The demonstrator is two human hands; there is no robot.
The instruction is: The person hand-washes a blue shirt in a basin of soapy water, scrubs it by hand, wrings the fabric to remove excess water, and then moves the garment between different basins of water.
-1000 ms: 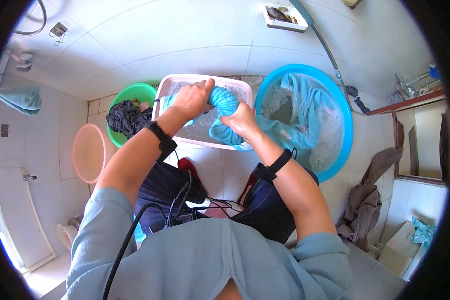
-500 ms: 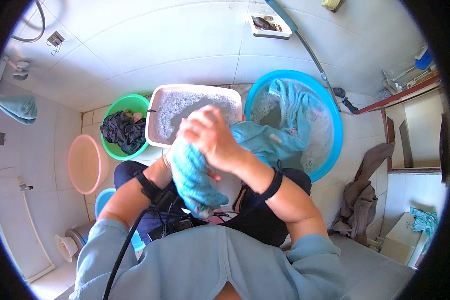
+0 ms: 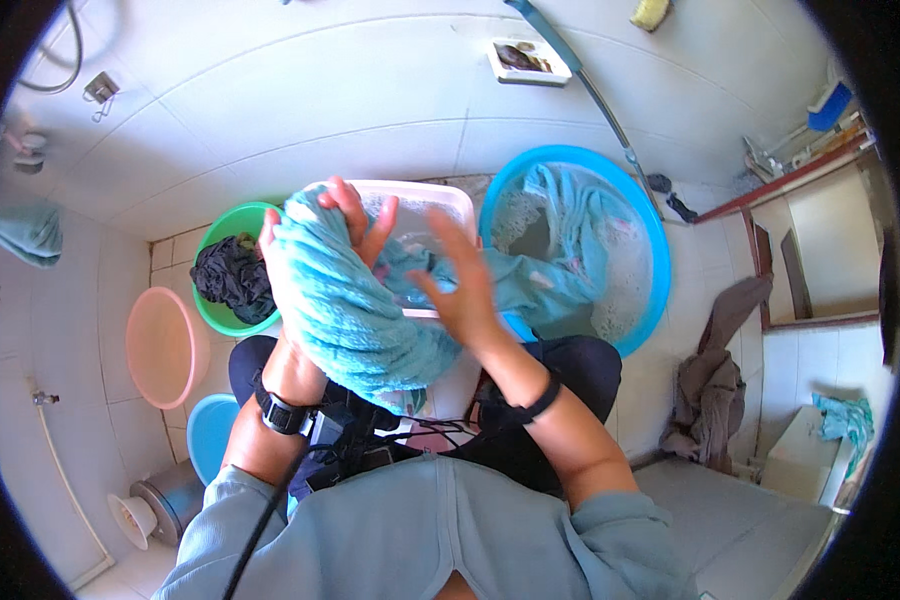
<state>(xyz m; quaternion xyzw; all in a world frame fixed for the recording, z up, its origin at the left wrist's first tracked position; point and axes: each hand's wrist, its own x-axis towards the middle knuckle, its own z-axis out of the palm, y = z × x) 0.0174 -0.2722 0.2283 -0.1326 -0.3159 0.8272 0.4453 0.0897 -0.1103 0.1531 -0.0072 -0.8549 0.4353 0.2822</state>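
A long light-blue terry towel [image 3: 340, 300], ribbed with twists, drapes over my left hand [image 3: 352, 215]. The fingers curl round its upper part, and much of the palm is hidden behind the cloth. Its lower end hangs near my knees. My right hand [image 3: 465, 300] is off the cloth, just to the right, with fingers spread and slightly blurred. Behind the hands stands a pink rectangular basin [image 3: 438, 188] of sudsy water. From a large blue round tub [image 3: 658, 270] at the right, more blue cloth [image 3: 570, 240] stretches toward the towel.
A green basin [image 3: 210, 232] with dark clothes [image 3: 232, 280] stands at the left, near a peach basin [image 3: 168, 350] and a smaller blue basin [image 3: 208, 430]. At the right, a brown garment [image 3: 705, 390] lies by the wall. A shower pole [image 3: 600, 100] leans behind the tub.
Both hands were together around the twisted towel. Now my right hand has let go and moved right, while my left hand has shifted left with the towel, which is spread wider.
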